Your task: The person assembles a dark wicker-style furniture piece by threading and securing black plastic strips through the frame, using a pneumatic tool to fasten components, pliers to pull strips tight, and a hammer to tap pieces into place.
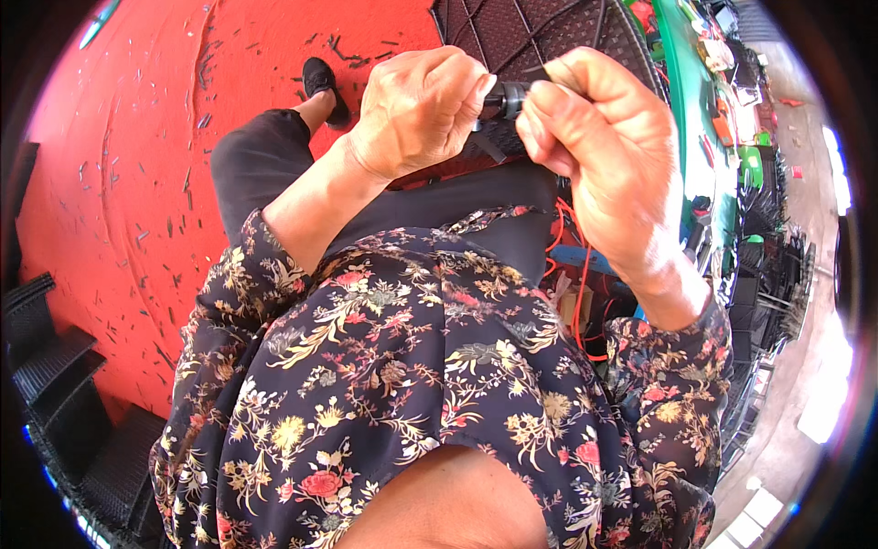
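My left hand point(416, 114) is closed, thumb and fingers pressed against one end of a short dark cylindrical piece point(505, 99) with a glossy band around it. My right hand point(604, 151) is curled at its other end, fingers pinched together. The fingers partly hide the piece, so I cannot tell its kind. A thin dark strip end shows above my right fingertips. Just beyond both hands stands a dark brown woven basket-like panel point(540, 37) with black strips crossing over it.
Black strip scraps lie scattered over the red floor covering point(137, 183). Dark ribbed stacked pieces point(55, 357) stand at the lower left. A green-edged table point(690, 82) holds mixed items at the right. Orange-red cords point(581, 284) hang beside my right forearm.
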Motion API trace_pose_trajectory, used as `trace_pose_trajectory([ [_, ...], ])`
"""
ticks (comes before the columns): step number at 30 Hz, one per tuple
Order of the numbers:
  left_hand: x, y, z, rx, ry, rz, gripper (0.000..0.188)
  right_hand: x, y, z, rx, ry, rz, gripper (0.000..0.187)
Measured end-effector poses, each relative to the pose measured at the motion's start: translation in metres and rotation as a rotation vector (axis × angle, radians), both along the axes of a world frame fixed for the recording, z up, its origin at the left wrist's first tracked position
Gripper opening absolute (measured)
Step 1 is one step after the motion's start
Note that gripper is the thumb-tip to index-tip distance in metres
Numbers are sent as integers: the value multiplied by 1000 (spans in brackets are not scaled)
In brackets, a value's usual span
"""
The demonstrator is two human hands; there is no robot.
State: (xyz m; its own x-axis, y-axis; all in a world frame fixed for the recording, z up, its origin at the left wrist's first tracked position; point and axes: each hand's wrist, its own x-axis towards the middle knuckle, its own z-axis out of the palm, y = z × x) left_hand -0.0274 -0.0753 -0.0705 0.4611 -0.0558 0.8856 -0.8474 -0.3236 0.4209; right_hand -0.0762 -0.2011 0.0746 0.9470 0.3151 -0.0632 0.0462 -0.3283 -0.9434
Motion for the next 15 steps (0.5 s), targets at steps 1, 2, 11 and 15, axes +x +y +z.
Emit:
trace_pose_trajectory([
  [1,1,-1,-1,-28,-33,8,14,-1,0,6,-44,-4,31,16],
  [2,2,-2,-1,-52,-67,14,15,-3,0,10,-47,2,42,16],
  [11,-19,3,10,-29,87,32,12,5,4,10,173,32,9,18],
  [15,-18,0,9,-10,38,13,18,17,4,7,183,5,141,15],
])
